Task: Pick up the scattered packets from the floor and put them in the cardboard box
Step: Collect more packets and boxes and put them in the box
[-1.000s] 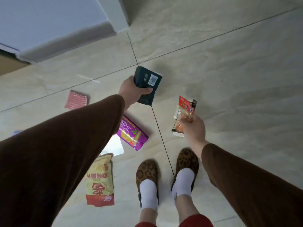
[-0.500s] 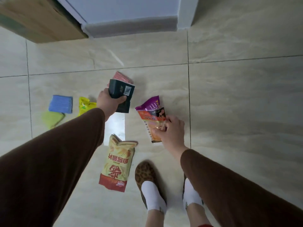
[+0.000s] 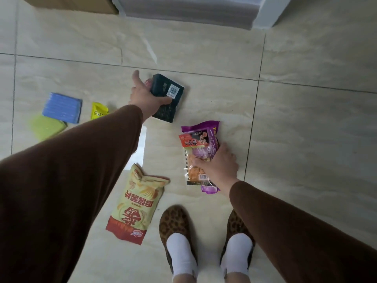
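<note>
Beige marble-look tiles carry the scattered packets: a yellow-and-red bag [image 3: 136, 205] near the leopard slippers [image 3: 177, 223], with a blue pack [image 3: 62, 107], a green one [image 3: 47, 126] and a small yellow one [image 3: 99, 111] further left. The left hand [image 3: 145, 97] grips a dark packet [image 3: 166, 98]; the right hand [image 3: 217, 166] clamps an orange packet [image 3: 193, 158] against a purple one [image 3: 208, 144]. The cardboard box [image 3: 81, 3] sits at the top edge, beside a grey baseboard [image 3: 187, 13]. Bare floor [image 3: 306, 129] opens rightward.

Bare floor [image 3: 306, 139] lies open rightward; yellow packet [image 3: 136, 203] and slippers [image 3: 177, 223] crowd the near left.
</note>
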A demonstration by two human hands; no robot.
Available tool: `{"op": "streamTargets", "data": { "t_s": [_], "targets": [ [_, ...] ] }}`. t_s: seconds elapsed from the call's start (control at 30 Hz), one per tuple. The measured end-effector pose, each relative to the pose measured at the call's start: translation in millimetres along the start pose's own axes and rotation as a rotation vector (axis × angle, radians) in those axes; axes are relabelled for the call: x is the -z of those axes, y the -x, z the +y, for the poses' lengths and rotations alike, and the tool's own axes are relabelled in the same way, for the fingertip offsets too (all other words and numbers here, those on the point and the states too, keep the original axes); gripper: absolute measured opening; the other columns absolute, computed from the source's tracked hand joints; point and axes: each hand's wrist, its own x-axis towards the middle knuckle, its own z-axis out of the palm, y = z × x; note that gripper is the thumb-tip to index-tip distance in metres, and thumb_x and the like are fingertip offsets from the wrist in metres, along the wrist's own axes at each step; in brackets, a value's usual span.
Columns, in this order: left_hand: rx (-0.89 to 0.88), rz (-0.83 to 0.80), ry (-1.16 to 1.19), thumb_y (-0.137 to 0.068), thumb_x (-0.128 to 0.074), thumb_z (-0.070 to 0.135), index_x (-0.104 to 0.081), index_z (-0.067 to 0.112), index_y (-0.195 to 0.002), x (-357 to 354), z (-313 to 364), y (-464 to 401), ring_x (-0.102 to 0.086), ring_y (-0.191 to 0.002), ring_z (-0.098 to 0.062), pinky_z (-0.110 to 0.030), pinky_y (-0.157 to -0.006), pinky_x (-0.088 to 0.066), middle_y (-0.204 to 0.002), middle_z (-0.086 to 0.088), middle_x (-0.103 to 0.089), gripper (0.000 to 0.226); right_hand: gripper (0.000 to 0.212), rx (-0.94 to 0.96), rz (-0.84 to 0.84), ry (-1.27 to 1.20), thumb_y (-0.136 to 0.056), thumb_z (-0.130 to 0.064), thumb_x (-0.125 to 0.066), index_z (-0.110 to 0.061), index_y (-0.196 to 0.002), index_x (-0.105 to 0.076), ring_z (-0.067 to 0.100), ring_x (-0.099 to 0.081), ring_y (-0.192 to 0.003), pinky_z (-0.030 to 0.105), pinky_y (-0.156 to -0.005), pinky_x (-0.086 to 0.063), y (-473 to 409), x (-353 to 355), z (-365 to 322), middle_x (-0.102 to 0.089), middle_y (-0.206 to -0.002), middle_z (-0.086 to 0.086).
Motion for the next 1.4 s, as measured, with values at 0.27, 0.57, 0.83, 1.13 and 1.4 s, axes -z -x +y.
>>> {"op": "streamTargets", "data": {
  "t_s": [0.27, 0.57, 0.83, 1.13, 1.4],
  "targets": [
    [0.063, -0.123, 0.004, -0.056, -0.084, 0.036, -0.056, 0.016, -0.114, -17.7, -7.1, 82.0, -0.064, -0.095, -0.031, -0.043, -0.081, -0.058, -0.112, -0.01, -0.059, 0.067, 0.037, -0.049, -0.168, -0.271, -0.072, -0.033, -0.086, -0.031, -0.102, -0.064, 0.01, -0.073, -0.079, 0.029, -0.068, -0.059, -1.4, 15.4, -1.0, -0.074, -0.094, -0.007],
    [0.145, -0.025, 0.151, -0.066, -0.086, 0.027, -0.052, 0.02, -0.107, 76.3, -53.1, 242.6, -0.067, -0.092, -0.026, -0.04, -0.083, -0.055, -0.102, -0.002, -0.069, 0.054, 0.051, 0.009, -0.096, -0.187, -0.074, -0.04, -0.083, -0.027, -0.113, -0.052, 0.009, -0.067, -0.082, 0.024, -0.06, -0.047, 109.8, 88.1, -19.5, -0.068, -0.098, -0.011],
    [0.254, 0.091, 0.35, -0.059, -0.083, 0.033, -0.05, 0.025, -0.11, 205.1, -85.0, 337.6, -0.068, -0.092, -0.023, -0.048, -0.086, -0.057, -0.105, 0.001, -0.069, 0.061, 0.053, 0.113, -0.103, -0.153, -0.079, -0.034, -0.082, -0.022, -0.114, -0.044, 0.012, -0.062, -0.083, 0.033, -0.077, -0.05, 217.3, 113.0, -108.9, -0.061, -0.096, -0.012],
    [0.188, 0.111, 0.458, -0.067, -0.086, 0.025, -0.048, 0.029, -0.115, 320.3, -192.2, 394.1, -0.067, -0.098, -0.02, -0.04, -0.088, -0.055, -0.112, 0.003, -0.067, 0.061, 0.059, 0.198, -0.065, -0.1, -0.075, -0.038, -0.084, -0.021, -0.114, -0.043, 0.022, -0.063, -0.094, 0.038, -0.085, -0.052, 330.4, 11.6, -218.2, -0.059, -0.096, -0.009],
    [0.197, 0.087, 0.422, -0.065, -0.086, 0.029, -0.049, 0.028, -0.112, 445.1, -309.2, 421.5, -0.067, -0.096, -0.017, -0.044, -0.088, -0.056, -0.109, 0.004, -0.067, 0.06, 0.073, 0.146, -0.067, -0.108, -0.077, -0.042, -0.083, -0.017, -0.129, -0.039, 0.021, -0.055, -0.097, 0.037, -0.087, -0.048, 434.3, -94.8, -299.9, -0.056, -0.11, -0.004]
  ]
}}
